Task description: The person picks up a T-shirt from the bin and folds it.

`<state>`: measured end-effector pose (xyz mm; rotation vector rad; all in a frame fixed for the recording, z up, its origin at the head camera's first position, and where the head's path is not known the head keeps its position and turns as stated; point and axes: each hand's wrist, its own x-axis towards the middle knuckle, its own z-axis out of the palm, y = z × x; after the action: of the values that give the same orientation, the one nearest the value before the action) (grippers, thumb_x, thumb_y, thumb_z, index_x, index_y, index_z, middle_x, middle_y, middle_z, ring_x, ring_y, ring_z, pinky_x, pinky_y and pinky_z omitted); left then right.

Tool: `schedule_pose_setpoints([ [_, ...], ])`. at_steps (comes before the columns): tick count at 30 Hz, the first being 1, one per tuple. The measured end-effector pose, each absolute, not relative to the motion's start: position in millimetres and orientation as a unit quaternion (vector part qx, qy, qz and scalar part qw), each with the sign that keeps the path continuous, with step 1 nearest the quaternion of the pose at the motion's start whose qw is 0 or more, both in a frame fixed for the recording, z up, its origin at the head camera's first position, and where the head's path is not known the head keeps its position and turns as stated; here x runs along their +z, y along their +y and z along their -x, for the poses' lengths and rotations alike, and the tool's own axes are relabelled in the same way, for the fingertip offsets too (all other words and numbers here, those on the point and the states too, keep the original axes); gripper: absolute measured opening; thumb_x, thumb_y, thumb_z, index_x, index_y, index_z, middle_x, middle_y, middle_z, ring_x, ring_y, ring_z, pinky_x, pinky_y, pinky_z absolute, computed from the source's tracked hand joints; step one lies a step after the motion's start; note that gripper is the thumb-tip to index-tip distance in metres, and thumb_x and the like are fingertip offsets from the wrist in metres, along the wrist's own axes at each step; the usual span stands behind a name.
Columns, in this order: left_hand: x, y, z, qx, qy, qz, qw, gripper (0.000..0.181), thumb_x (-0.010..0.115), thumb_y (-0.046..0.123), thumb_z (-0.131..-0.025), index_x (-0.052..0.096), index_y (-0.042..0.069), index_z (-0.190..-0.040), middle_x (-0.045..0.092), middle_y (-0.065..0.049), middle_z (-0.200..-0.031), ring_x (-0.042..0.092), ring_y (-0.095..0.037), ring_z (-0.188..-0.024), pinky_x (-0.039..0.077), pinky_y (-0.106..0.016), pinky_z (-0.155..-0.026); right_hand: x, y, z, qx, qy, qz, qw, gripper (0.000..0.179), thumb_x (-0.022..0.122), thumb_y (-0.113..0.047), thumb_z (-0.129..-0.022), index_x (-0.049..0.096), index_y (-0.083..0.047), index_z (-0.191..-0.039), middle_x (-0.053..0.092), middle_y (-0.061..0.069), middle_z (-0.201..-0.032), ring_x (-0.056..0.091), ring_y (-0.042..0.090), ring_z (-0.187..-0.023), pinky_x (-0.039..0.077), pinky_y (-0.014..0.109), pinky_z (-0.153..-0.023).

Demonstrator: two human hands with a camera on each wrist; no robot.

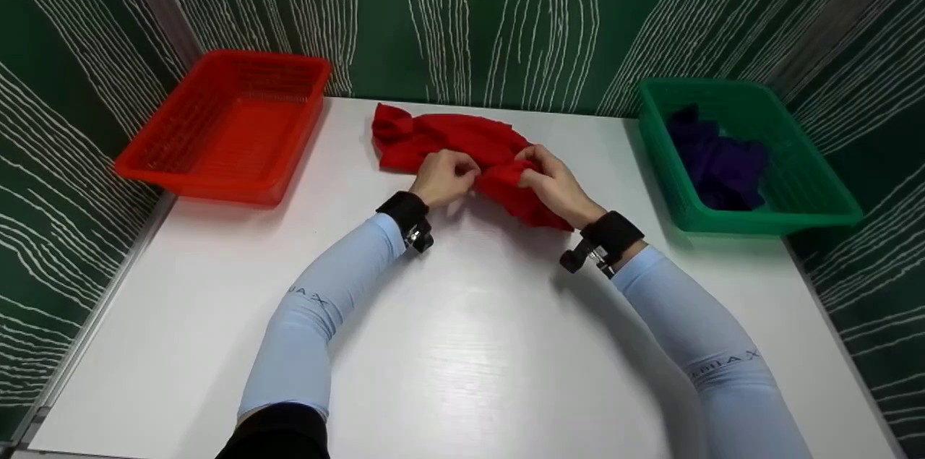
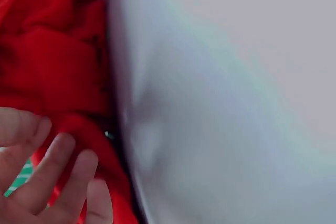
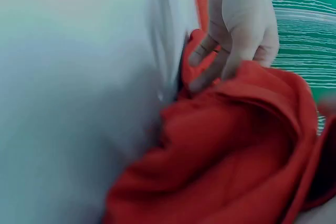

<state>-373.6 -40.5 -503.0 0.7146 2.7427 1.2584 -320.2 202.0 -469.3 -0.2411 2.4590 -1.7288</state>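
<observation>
Right hand: near edge of red cloth pinched between thumb and fingers. Left hand: same edge held in narrow pinch, thumb against forefinger, remaining fingers loosely bent. Cloth: crumpled, laid at far middle of white table. Black bands worn on both wrists, pale blue sleeves above. Red basket set at far left. Green basket set at far right, purple cloth contained. Green wall behind, white-lined.
</observation>
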Motion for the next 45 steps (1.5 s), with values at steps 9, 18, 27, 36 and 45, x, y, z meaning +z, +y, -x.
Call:
schedule_pose_setpoints([
  [9, -502.5, -35.3, 367.9, 0.417, 0.861, -0.288, 0.053, 0.043, 0.071, 0.020, -0.103, 0.076, 0.011, -0.144, 0.077, -0.009, -0.142, 0.068, -0.024, -0.134, 0.052, -0.037, -0.120, -464.6, 206.2, 323.9, -0.623, 0.775, 0.080, 0.065, 0.053, 0.044, 0.004, -0.096, 0.050, 0.001, -0.148, 0.058, 0.016, -0.137, 0.052, 0.023, -0.123, 0.042, 0.028, -0.107],
  [18, -491.0, -22.8, 371.8, 0.438, 0.862, -0.254, 0.012, 0.030, 0.056, 0.014, -0.105, 0.054, 0.019, -0.075, 0.042, 0.006, -0.071, 0.047, -0.014, -0.080, 0.039, -0.025, -0.079, -475.5, 208.9, 319.1, -0.490, 0.858, 0.130, -0.082, 0.036, 0.062, -0.012, -0.106, 0.068, 0.000, -0.139, 0.070, 0.022, -0.140, 0.064, 0.031, -0.116, 0.050, 0.034, -0.098],
  [27, -476.5, -3.3, 370.6, 0.376, 0.895, -0.239, 0.001, 0.030, 0.067, 0.023, -0.107, 0.059, 0.018, -0.079, 0.045, 0.005, -0.074, 0.047, -0.016, -0.079, 0.039, -0.027, -0.077, -471.5, 194.7, 313.5, -0.363, 0.913, 0.168, -0.081, 0.069, 0.078, -0.025, -0.097, 0.058, -0.001, -0.158, 0.072, 0.020, -0.147, 0.069, 0.037, -0.127, 0.057, 0.051, -0.113],
  [36, -468.7, -14.1, 369.6, 0.344, 0.881, -0.317, 0.065, 0.013, 0.066, 0.021, -0.112, 0.072, 0.012, -0.104, 0.058, 0.001, -0.085, 0.051, -0.018, -0.083, 0.042, -0.028, -0.079, -470.0, 201.7, 329.5, -0.483, 0.864, 0.078, -0.122, 0.031, 0.047, -0.005, -0.102, 0.078, -0.001, -0.100, 0.057, -0.003, -0.077, 0.049, 0.016, -0.074, 0.037, 0.023, -0.065],
  [45, -476.5, -32.4, 376.0, 0.349, 0.879, -0.292, 0.144, 0.050, 0.073, 0.052, -0.107, 0.056, 0.022, -0.071, 0.043, 0.008, -0.064, 0.043, -0.012, -0.067, 0.035, -0.025, -0.066, -456.3, 209.0, 327.7, -0.407, 0.899, 0.152, -0.050, 0.029, 0.086, -0.035, -0.099, 0.084, -0.009, -0.113, 0.081, 0.004, -0.092, 0.068, 0.018, -0.082, 0.052, 0.020, -0.067],
])
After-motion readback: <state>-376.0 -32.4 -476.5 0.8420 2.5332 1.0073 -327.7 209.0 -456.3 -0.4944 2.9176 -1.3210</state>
